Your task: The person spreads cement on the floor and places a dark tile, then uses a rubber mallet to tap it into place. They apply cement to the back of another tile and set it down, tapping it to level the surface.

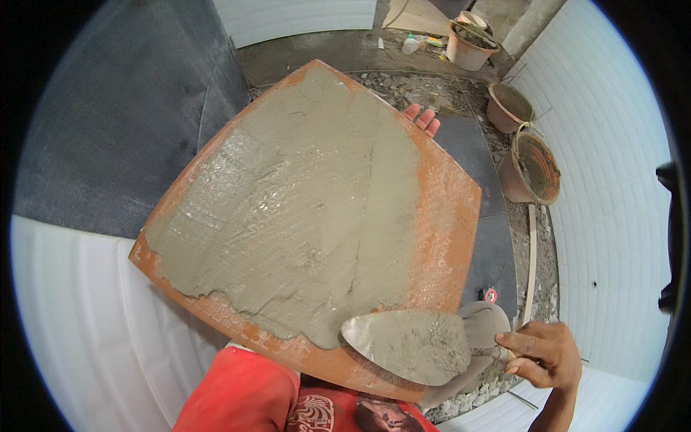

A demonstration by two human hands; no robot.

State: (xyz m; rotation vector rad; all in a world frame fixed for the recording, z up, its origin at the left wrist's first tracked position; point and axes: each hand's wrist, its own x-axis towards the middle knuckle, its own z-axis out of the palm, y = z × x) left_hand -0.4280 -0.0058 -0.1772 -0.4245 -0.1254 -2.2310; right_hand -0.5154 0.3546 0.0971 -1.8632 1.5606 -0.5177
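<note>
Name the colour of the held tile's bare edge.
Orange-brown bare edge, clearest in the head view.

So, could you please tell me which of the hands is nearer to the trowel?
Right: the right hand grips the trowel by its handle. The left hand is farther off, fingers showing past the far edge of the tile.

Left hand [425, 121] mostly behind tile [450, 216], red sleeve [241, 389] cropped
</note>
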